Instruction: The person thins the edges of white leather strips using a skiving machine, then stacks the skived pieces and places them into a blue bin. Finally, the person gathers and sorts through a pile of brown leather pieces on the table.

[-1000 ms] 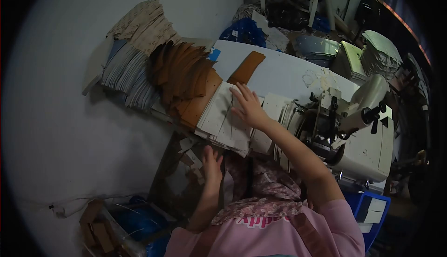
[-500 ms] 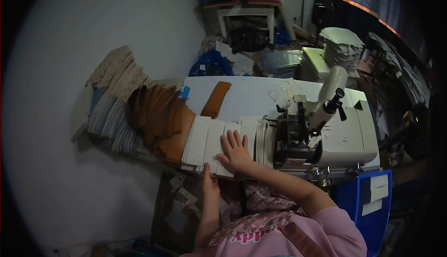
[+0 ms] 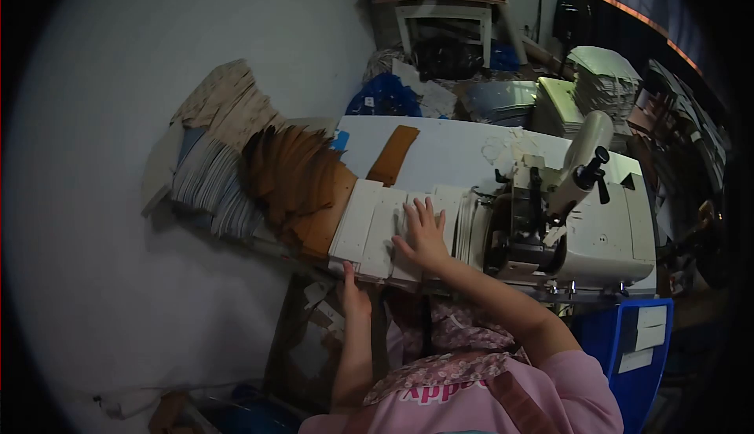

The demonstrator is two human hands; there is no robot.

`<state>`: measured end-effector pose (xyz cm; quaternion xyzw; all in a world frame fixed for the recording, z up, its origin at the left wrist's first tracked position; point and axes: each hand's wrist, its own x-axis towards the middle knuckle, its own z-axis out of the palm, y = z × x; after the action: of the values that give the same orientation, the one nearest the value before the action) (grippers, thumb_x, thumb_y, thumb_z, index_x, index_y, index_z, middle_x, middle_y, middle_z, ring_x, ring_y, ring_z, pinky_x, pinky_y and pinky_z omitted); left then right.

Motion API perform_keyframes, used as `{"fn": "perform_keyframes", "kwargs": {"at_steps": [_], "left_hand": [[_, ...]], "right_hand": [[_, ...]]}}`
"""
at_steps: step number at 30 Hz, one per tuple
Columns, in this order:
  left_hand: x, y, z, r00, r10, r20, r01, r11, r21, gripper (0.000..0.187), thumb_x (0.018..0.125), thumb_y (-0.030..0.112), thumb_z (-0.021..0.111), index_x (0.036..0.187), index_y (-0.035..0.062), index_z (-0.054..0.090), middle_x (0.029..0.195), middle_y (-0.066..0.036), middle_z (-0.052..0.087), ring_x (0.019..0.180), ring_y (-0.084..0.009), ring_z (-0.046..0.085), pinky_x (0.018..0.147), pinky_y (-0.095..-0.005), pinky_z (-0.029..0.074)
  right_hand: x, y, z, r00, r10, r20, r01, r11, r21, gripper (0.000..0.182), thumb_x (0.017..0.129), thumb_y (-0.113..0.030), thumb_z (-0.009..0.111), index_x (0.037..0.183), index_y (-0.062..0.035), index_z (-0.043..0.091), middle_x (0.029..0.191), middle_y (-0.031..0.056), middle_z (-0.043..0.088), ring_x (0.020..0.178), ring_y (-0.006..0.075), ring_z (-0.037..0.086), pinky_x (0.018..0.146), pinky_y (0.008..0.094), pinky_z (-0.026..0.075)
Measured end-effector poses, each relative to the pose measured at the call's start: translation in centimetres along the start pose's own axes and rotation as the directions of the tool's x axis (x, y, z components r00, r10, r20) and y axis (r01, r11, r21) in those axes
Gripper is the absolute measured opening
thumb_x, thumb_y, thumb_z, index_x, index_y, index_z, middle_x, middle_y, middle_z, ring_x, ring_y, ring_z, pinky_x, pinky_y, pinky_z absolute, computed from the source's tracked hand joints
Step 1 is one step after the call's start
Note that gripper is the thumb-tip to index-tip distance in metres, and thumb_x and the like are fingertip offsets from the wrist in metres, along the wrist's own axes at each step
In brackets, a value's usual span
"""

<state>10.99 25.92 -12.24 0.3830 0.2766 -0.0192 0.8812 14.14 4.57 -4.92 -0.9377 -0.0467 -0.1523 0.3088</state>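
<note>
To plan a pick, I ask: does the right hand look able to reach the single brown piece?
Probably yes. The brown piece lies beyond the white stacks, with nothing over it; the right hand is open at those stacks, fingers pointing roughly away from the body.

A pink, short-sleeved shirt [image 3: 580, 391] is being worn here, marked with bright pink lettering [image 3: 440, 391]. Over it, a flowered apron [image 3: 471, 333] is seen, with brownish straps [image 3: 521, 406].
</note>
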Motion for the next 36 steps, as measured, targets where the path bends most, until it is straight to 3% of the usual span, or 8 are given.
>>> {"fn": "perform_keyframes", "kwargs": {"at_steps": [7,11,17,20,24,27,31,36], "left_hand": [[1.9,3.4,2.5,0.979,-0.061,0.195,0.045,0.995,0.086,0.072,0.091,0.053,0.061,0.144,0.0085,0.040,0.142,-0.009,0.047,0.127,-0.0282,0.048,0.104,-0.0456,0.042],[-0.5,4.4,5.8,0.999,0.014,-0.052,-0.004,0.981,0.192,0.057,0.089,0.039,0.071,0.133,0.0084,0.053,0.128,-0.007,0.059,0.112,-0.0235,0.059,0.090,-0.0382,0.052],[-0.5,4.1,5.5,0.989,0.143,-0.027,-0.120,0.908,0.402,0.065,0.083,0.035,0.078,0.131,0.0003,0.051,0.123,-0.008,0.060,0.107,-0.0206,0.060,0.087,-0.0358,0.050],[2.4,5.0,3.2,0.974,0.225,0.032,-0.200,0.780,0.594,0.086,0.075,0.039,0.084,0.134,-0.0082,0.043,0.133,-0.020,0.052,0.120,-0.0303,0.053,0.098,-0.0404,0.045],[0.0,9.0,5.6,0.979,0.156,0.129,-0.170,0.293,0.941,0.107,0.071,0.066,0.075,0.137,-0.0098,0.037,0.140,-0.027,0.044,0.131,-0.0349,0.042,0.107,-0.0410,0.035],[1.1,9.5,5.2,0.945,0.047,0.323,-0.324,0.237,0.916,0.107,0.071,0.070,0.070,0.137,-0.0087,0.040,0.141,-0.027,0.043,0.131,-0.0361,0.043,0.106,-0.0410,0.036],[0.7,10.8,6.7,0.943,-0.155,0.296,-0.187,0.490,0.852,0.092,0.078,0.058,0.072,0.138,-0.0054,0.044,0.131,-0.017,0.056,0.120,-0.0276,0.054,0.100,-0.0368,0.041],[0.9,10.9,8.1,0.969,-0.056,0.240,-0.185,0.477,0.859,0.066,0.084,0.044,0.073,0.129,-0.0004,0.055,0.117,-0.009,0.064,0.106,-0.0181,0.061,0.089,-0.0312,0.047]], "right_hand": [[2.2,-4.1,2.0,0.899,-0.431,0.074,0.420,0.899,0.125,0.084,0.089,-0.056,0.055,0.150,-0.0051,0.026,0.155,0.0258,0.018,0.145,0.0455,0.012,0.114,0.0615,0.011],[1.7,-3.4,3.2,0.898,-0.399,0.186,0.415,0.908,-0.059,0.101,0.083,-0.069,0.052,0.151,-0.0010,0.022,0.155,0.0291,0.019,0.145,0.0443,0.015,0.115,0.0595,0.012],[1.6,-2.3,2.8,0.893,-0.406,0.192,0.422,0.905,-0.051,0.103,0.081,-0.068,0.056,0.151,-0.0010,0.020,0.155,0.0285,0.019,0.145,0.0433,0.017,0.116,0.0580,0.012],[2.1,-2.7,2.4,0.893,-0.401,0.205,0.419,0.907,-0.050,0.105,0.079,-0.064,0.061,0.151,-0.0010,0.020,0.155,0.0278,0.019,0.145,0.0423,0.017,0.116,0.0575,0.012],[1.9,-2.8,2.4,0.900,-0.397,0.182,0.408,0.913,-0.028,0.107,0.076,-0.061,0.066,0.151,0.0003,0.020,0.154,0.0288,0.020,0.145,0.0426,0.018,0.116,0.0572,0.013],[2.0,-3.1,2.3,0.899,-0.397,0.186,0.409,0.912,-0.031,0.105,0.076,-0.060,0.066,0.150,0.0008,0.022,0.154,0.0297,0.021,0.144,0.0433,0.019,0.115,0.0581,0.013],[1.9,-3.2,2.2,0.904,-0.391,0.174,0.400,0.917,-0.013,0.104,0.076,-0.060,0.066,0.150,0.0002,0.023,0.154,0.0292,0.021,0.144,0.0427,0.018,0.115,0.0587,0.013],[1.9,-3.0,2.2,0.933,-0.319,0.164,0.323,0.946,0.001,0.115,0.073,-0.063,0.068,0.150,0.0055,0.016,0.153,0.0306,0.019,0.146,0.0420,0.015,0.117,0.0539,0.013]]}}
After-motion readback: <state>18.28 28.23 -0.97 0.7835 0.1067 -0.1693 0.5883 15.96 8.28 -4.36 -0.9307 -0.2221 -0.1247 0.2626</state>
